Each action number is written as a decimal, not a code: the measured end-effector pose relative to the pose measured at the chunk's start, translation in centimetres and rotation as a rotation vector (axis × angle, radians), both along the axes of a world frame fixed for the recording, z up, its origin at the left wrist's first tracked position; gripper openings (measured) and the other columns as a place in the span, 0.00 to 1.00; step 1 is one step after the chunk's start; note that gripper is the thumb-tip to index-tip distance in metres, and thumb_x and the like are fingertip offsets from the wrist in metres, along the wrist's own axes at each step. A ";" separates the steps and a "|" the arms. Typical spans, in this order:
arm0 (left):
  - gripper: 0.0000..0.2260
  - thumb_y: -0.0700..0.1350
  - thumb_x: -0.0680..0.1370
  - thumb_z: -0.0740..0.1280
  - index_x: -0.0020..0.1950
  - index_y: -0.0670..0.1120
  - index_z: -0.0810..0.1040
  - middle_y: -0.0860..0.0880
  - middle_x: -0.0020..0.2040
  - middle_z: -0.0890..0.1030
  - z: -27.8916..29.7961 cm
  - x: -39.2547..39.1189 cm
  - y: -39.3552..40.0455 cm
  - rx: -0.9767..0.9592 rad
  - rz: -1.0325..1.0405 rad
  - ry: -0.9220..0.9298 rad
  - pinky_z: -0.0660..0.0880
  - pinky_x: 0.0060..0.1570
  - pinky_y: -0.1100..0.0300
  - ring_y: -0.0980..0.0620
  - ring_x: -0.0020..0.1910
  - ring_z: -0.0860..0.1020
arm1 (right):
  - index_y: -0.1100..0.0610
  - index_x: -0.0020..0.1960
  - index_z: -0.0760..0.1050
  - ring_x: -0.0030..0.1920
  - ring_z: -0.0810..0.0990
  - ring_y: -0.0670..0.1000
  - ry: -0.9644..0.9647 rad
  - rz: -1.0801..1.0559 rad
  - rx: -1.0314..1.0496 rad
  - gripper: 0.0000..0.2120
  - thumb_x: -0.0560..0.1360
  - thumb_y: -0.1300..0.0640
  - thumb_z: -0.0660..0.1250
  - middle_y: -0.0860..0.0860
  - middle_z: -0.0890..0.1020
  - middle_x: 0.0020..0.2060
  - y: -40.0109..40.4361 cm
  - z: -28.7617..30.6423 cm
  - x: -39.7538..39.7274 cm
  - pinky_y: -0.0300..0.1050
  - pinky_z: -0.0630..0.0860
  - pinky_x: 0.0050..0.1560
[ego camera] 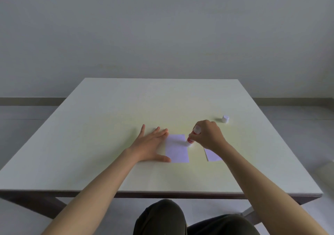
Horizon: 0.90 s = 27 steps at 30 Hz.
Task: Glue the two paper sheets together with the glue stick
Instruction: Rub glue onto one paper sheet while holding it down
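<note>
Head view: the left hand [151,144] lies flat, fingers spread, pressing the nine o'clock edge of one paper sheet [177,149] on the table [108,126]. The right hand [207,135] is clenched round the tilted glue stick [193,135], tip touching that sheet's three o'clock edge. A second sheet [213,156] lies at three o'clock, partly under the right wrist; a white cap [225,119] stands at one o'clock.

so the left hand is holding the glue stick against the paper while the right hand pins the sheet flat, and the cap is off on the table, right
Not quite: the hands are swapped. In the head view, the right hand holds the glue stick with its tip at the right edge of the paper sheet, while the left hand lies flat on the sheet's left edge. The cap is indeed off, standing on the table.
</note>
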<state>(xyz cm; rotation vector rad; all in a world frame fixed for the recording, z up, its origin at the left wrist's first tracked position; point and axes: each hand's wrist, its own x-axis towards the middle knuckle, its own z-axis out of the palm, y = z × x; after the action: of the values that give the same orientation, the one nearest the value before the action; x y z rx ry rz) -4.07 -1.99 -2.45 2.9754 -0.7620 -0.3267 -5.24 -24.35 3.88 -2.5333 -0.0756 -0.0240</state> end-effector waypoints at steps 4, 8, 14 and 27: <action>0.47 0.74 0.68 0.57 0.78 0.50 0.46 0.56 0.79 0.46 0.0 0.1 0.0 0.008 -0.004 -0.010 0.33 0.71 0.35 0.55 0.78 0.43 | 0.58 0.30 0.78 0.26 0.70 0.50 -0.035 -0.006 0.114 0.06 0.66 0.60 0.70 0.43 0.74 0.23 -0.4 0.5 0.0 0.40 0.62 0.26; 0.47 0.74 0.68 0.56 0.78 0.49 0.47 0.55 0.79 0.47 0.1 0.1 -0.1 0.039 -0.018 -0.023 0.33 0.70 0.34 0.53 0.78 0.43 | 0.60 0.35 0.80 0.27 0.69 0.47 -0.054 0.023 0.084 0.05 0.67 0.59 0.70 0.45 0.76 0.26 1.2 0.0 0.2 0.37 0.58 0.25; 0.48 0.73 0.67 0.59 0.78 0.51 0.45 0.56 0.79 0.45 0.3 0.1 -0.1 -0.018 -0.027 -0.051 0.30 0.70 0.36 0.55 0.78 0.43 | 0.63 0.40 0.80 0.35 0.72 0.53 -0.068 0.019 0.046 0.05 0.68 0.60 0.70 0.54 0.83 0.36 1.9 -0.8 0.6 0.38 0.62 0.27; 0.40 0.69 0.70 0.62 0.75 0.65 0.42 0.62 0.78 0.45 0.4 2.2 -0.8 0.023 -0.181 0.123 0.30 0.71 0.44 0.55 0.77 0.37 | 0.64 0.43 0.79 0.43 0.79 0.60 -0.067 0.062 -0.064 0.06 0.69 0.61 0.67 0.56 0.84 0.40 2.3 -0.1 0.4 0.47 0.73 0.39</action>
<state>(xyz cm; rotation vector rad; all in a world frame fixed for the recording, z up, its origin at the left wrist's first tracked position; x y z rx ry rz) -1.83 -2.75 -2.02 2.8793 -1.0210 -0.5250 -4.86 -22.05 3.82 -2.5922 -0.1848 -0.0828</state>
